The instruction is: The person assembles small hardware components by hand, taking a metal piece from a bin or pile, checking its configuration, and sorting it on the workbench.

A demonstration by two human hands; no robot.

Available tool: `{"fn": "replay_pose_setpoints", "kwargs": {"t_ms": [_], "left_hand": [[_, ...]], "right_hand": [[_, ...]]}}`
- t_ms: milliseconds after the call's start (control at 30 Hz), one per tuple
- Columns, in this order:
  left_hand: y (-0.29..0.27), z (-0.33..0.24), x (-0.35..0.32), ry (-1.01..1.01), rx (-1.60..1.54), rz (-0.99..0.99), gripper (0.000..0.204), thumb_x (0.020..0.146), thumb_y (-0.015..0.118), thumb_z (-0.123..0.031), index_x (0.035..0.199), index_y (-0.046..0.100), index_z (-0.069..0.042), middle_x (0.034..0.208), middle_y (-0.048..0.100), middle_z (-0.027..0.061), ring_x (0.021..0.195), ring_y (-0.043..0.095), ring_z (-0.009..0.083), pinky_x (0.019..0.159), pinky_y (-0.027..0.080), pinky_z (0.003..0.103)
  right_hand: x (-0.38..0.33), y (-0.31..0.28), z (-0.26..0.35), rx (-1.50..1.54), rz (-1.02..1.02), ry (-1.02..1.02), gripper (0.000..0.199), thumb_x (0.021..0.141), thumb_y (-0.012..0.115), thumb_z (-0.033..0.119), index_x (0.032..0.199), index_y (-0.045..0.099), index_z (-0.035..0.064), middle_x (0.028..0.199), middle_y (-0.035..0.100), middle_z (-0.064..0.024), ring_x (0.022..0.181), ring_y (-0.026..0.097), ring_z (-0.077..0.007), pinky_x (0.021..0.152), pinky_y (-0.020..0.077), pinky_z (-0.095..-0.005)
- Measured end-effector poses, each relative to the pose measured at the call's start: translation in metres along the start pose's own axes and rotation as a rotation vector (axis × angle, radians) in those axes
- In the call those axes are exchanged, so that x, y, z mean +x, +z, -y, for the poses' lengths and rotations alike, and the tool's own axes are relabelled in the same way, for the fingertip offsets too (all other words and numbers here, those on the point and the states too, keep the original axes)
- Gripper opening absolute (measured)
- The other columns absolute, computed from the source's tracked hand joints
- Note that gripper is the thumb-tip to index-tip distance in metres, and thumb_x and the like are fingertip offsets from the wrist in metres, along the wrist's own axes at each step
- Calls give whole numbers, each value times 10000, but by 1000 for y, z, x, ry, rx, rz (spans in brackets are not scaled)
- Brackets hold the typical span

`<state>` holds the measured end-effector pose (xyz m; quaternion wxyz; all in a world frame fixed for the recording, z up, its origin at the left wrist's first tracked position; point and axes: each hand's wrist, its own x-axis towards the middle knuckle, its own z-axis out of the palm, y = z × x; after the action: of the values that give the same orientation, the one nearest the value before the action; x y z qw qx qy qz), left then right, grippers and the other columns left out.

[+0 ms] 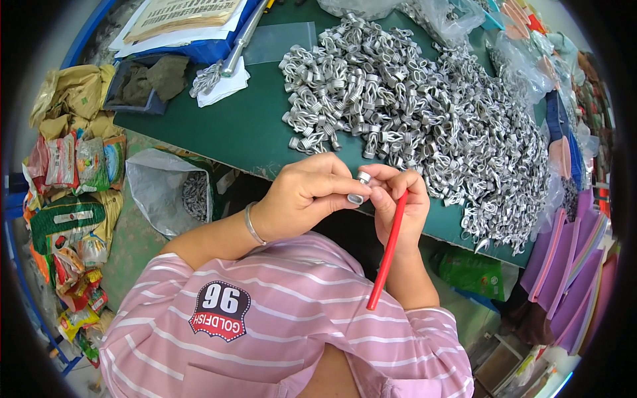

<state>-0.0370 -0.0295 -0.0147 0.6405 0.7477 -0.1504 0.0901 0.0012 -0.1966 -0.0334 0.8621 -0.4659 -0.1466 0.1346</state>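
Just off the table's front edge, my left hand [308, 189] pinches a small silver metal fitting [363, 178], which has a ribbed collar and a loop. Facing it, my right hand [406, 199] is closed around a slim red stick [387, 255], whose long end slants down toward my shirt. The right fingertips also meet the fitting, close beside the left ones. What the stick's upper end does is hidden by the fingers. Beyond both hands, a large heap of similar silver fittings [424, 113] spreads over the green table [219, 136].
An open white sack [149, 182] with metal pieces stands on the floor at left. A blue tray with grey cloth [166, 76], a metal-handled tool [244, 40] and papers [179, 20] lie at the table's far left. Plastic bags [521, 69] and purple panels [564, 265] are at right.
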Motion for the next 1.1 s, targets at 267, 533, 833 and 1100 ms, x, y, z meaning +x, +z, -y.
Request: {"fn": "replay_pose_setpoints", "kwargs": {"t_ms": [267, 533, 833, 1100], "left_hand": [[11, 3, -10, -418, -801, -84, 316, 832, 544, 16, 1130, 439, 10, 896, 577, 95, 823, 609, 167, 669, 514, 241], [9, 13, -14, -675, -1136, -77, 266, 937, 395, -190, 1088, 469, 16, 872, 578, 110, 711, 596, 168, 570, 497, 260], [2, 10, -17, -627, -1041, -89, 91, 877, 523, -108, 865, 442, -68, 710, 460, 21, 513, 395, 68, 414, 294, 182], [-2, 8, -17, -623, -831, -126, 116, 835, 579, -68, 857, 466, -55, 654, 449, -20, 490, 353, 38, 413, 267, 181]], "right_hand": [[5, 7, -4, -464, -84, -400, 318, 721, 623, -108, 757, 352, 55, 1000, 538, -196, 801, 581, -170, 654, 506, -260], [8, 15, 4, -798, 219, -680, 369, 612, 745, -38, 712, 402, 56, 895, 602, -176, 753, 603, -266, 629, 491, -330], [32, 2, 3, -1684, 23, -611, 251, 599, 718, 136, 719, 503, 87, 834, 571, -34, 760, 512, -241, 633, 350, -373], [37, 7, -2, -1791, -31, -707, 184, 594, 618, 57, 741, 513, 91, 824, 577, -34, 788, 515, -240, 676, 335, -366]]}}
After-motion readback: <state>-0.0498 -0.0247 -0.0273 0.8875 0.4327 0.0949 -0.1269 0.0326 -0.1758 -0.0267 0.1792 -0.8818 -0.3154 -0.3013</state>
